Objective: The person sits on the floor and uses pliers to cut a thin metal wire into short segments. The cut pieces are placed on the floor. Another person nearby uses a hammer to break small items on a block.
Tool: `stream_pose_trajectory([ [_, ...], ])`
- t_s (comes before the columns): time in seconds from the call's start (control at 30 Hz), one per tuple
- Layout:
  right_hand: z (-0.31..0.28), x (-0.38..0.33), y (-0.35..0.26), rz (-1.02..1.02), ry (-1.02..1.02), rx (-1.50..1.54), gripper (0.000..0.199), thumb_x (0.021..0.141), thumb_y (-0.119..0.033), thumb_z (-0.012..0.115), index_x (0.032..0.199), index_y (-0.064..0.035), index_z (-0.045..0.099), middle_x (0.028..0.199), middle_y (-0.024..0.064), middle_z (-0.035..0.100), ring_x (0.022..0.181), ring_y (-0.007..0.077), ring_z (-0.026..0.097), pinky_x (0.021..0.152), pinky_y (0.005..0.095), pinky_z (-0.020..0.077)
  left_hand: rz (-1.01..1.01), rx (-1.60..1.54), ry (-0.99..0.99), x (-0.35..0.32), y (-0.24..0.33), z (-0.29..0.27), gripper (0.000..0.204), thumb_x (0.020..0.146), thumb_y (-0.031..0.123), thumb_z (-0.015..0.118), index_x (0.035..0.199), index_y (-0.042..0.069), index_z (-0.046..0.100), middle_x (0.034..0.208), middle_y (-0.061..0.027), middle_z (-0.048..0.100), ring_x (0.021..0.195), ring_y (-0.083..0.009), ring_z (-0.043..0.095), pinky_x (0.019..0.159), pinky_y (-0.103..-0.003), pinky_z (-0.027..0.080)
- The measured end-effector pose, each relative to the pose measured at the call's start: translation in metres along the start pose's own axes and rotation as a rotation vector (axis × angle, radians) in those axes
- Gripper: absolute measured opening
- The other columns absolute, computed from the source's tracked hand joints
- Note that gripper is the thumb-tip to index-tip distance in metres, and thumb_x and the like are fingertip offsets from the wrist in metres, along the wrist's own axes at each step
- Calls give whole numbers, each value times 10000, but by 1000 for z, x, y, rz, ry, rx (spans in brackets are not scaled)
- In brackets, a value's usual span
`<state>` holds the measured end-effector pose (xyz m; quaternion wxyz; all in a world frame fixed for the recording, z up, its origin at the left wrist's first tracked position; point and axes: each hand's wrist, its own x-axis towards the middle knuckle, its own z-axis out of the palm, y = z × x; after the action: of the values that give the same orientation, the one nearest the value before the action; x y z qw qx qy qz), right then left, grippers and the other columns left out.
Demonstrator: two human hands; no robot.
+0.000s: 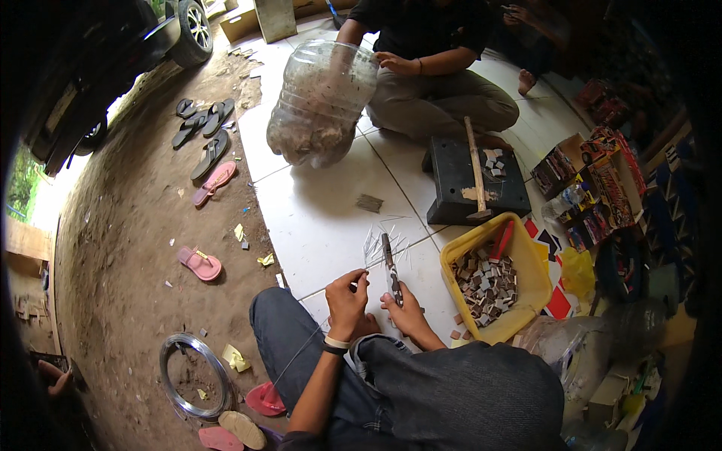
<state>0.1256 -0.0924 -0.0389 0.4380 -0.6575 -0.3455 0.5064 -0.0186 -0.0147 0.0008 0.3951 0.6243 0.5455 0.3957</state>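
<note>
My right hand [404, 310] grips the handles of dark pliers [389, 264], whose jaws point away from me over the white tiles. My left hand [347, 298] pinches a thin steel wire [297, 359] that runs back over my left knee toward a wire coil [192, 373] on the dirt. Several short cut wire pieces [383, 239] lie fanned out on the tile just beyond the pliers' tip.
A yellow tub [529, 282] of small wooden blocks sits at my right. Beyond it, a dark slab [457, 184] carries a hammer [475, 169] and blocks. A large clear plastic jug [320, 101] stands ahead, with another person [432, 75] seated behind. Sandals [213, 154] lie on the dirt.
</note>
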Motion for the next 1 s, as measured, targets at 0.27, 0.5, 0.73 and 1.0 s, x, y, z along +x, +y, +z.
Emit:
stream_pose_trajectory([
  [0.27, -1, -5, -5, -46, -30, -171, 474, 1005, -258, 638, 1393, -9, 528, 1130, 229, 688, 1051, 350, 691, 909, 421, 524, 39, -10, 5, 2, -4, -3, 189, 948, 128, 699, 1033, -11, 795, 825, -148, 785, 645, -194, 751, 605, -286, 558],
  [0.5, -1, -3, 5, 36, 4, -232, 380, 977, -315, 665, 1216, -24, 619, 968, 215, 729, 902, 375, 719, 818, 450, 547, -8, -10, -15, -1, -2, -2, 195, 931, 122, 701, 1045, -3, 798, 820, -165, 778, 662, -230, 764, 638, -313, 576],
  [0.73, 2, -1, -3, 35, 64, -350, 342, 902, -319, 734, 1074, -38, 644, 956, 227, 732, 894, 396, 722, 815, 468, 551, -46, -7, -16, -1, -6, 1, 195, 935, 130, 692, 1028, -4, 799, 815, -166, 776, 670, -244, 768, 646, -316, 581],
  [1.0, 5, -3, -20, 82, 118, -632, 377, 930, -289, 708, 1139, -7, 571, 944, 254, 726, 915, 458, 710, 835, 539, 535, -21, 79, 19, 0, -12, 0, 199, 912, 146, 693, 1005, 7, 800, 821, -166, 772, 686, -284, 763, 668, -355, 588],
])
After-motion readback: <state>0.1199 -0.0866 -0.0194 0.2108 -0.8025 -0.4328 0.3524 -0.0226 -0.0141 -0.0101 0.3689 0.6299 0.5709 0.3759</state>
